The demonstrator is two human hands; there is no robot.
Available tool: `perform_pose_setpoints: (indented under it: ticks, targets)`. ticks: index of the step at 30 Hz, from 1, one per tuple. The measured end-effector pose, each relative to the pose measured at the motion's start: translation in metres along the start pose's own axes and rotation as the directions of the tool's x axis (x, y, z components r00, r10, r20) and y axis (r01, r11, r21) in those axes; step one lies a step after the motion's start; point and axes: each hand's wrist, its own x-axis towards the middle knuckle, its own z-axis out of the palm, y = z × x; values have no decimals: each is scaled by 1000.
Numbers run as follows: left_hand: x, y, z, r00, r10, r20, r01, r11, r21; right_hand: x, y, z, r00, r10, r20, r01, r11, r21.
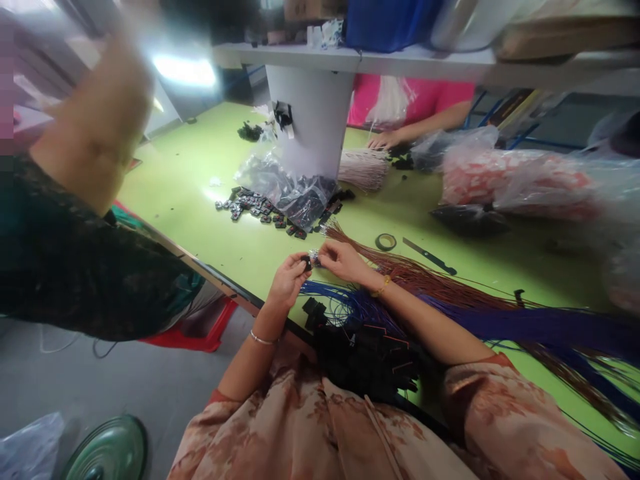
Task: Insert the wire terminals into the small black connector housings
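Observation:
My left hand (287,278) pinches a small black plastic connector housing (307,263) above the table's near edge. Close beside it, the fingers of my right hand (343,261) are closed on small silvery metal terminals (314,256), which point at the housing; whether the two touch I cannot tell. A bundle of brown wires (363,250) lies just beyond my right hand. Blue wires (345,297) run beneath my right wrist. Black connectors with wires (370,353) are heaped between my forearms at the table edge.
Loose black housings (253,203) lie beside a clear plastic bag (280,180). A tape roll (385,242) and a dark blade (430,257) rest to the right. Across the table, a co-worker's hand (384,139) is near white wires (364,168). Another person's arm (97,127) is at left. A shelf (400,63) hangs overhead.

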Motion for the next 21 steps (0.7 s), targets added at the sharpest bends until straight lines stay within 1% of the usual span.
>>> perform_pose_setpoints:
  ticks: [3,7,12,16,21]
  targets:
    - [1,-3,1,1000,-14,21,14,1000,-27,-5,0,3,1000,22,12,-22,999,41]
    - [1,-5,3,998,-24,56,27,998,-49,-10,0,5,999,19,25,-20,1000,22]
    - [1,-5,2,996,-27,83,32,998,-53,-12,-3,5,1000,-29,-11,29,999,-25]
    - [2,-5,0,995,-45,84,48,998,-34,-13,-1,6,998,-62,-16,61,997,-45]
    - [2,-5,-2,995,-55,83,57,998,-21,-15,1,7,992,-127,4,126,978,-167]
